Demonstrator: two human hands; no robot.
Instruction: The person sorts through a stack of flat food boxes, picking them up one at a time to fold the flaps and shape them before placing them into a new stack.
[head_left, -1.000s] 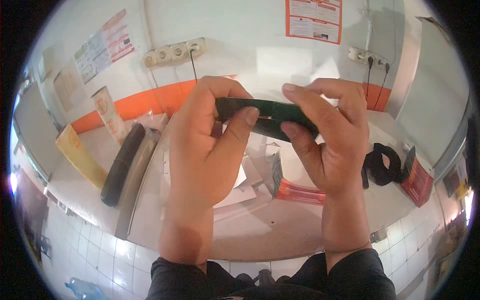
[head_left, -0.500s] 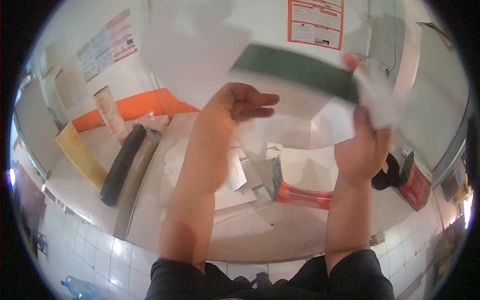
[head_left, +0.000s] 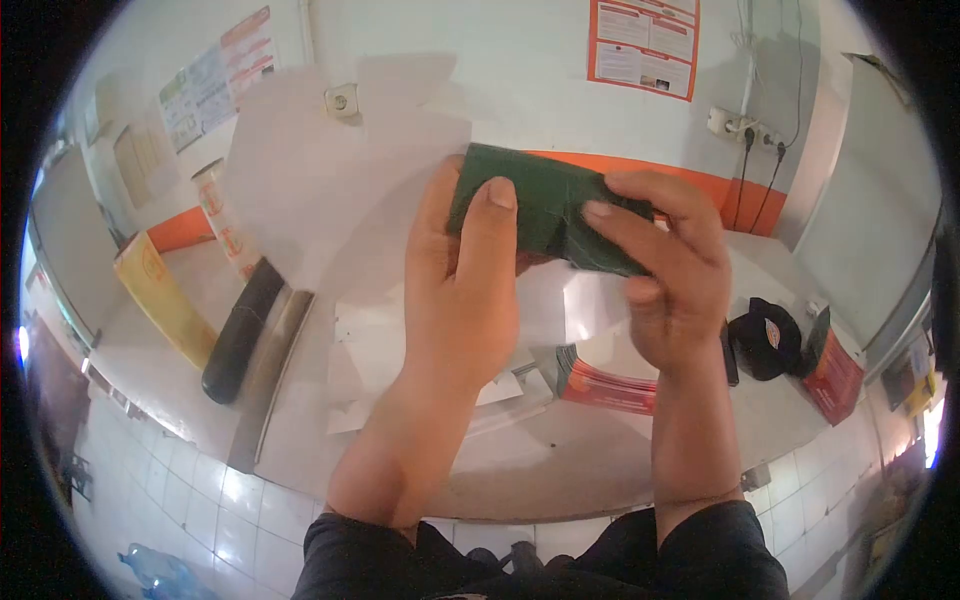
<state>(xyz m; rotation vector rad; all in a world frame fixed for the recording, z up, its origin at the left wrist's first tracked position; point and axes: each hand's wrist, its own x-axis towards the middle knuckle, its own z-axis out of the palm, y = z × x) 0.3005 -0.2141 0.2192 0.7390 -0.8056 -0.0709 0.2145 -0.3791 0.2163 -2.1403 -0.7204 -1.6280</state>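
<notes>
A dark green piece of card (head_left: pixel 545 205), creased near its right part, is held up above the table between both hands. My left hand (head_left: pixel 465 260) is closed around its left end, thumb pressed flat on the green face and fingers behind. At the right end, my right hand (head_left: pixel 675 250) grips the card with its fingers over the front, and the card bends there. Below the hands lies a stack of red-edged printed cards (head_left: pixel 612 392), partly hidden by my right forearm. White flat card pieces (head_left: pixel 350 415) lie beside my left forearm.
A black cap (head_left: pixel 766 338) and a red printed stack (head_left: pixel 836 378) are at the right. On the left are a dark roll (head_left: pixel 243 335), a yellow packet (head_left: pixel 165 300) and a white printed packet (head_left: pixel 228 225). Plugged cords hang from wall sockets (head_left: pixel 745 125).
My left hand has moved up and taken hold of the green card's left end. My right hand has come inward and down, and the card is now creased and bent.
</notes>
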